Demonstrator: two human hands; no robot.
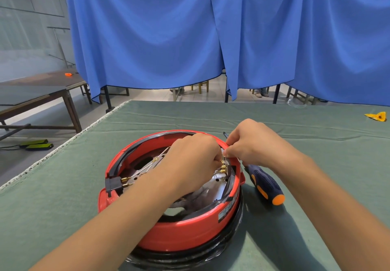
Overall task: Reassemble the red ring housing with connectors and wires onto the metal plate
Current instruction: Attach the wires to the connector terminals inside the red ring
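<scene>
The red ring housing (179, 232) stands on the green cloth, on a black base. Inside it lies the perforated metal plate (217, 183) with thin wires crossing it. A black connector block (115, 183) with brass terminals sits on the ring's left rim. My left hand (194, 161) reaches inside the ring, its fingers curled and pinching at the small brass connectors (223, 166) by the right rim. My right hand (251, 144) grips the ring's right rim just above those connectors; its fingertips hide what they pinch.
A screwdriver (266, 184) with a dark blue and orange handle lies on the cloth right of the ring, its tip under my right hand. A yellow scrap (376, 116) lies far right. The table's left edge (63, 146) drops to the floor. Blue curtains hang behind.
</scene>
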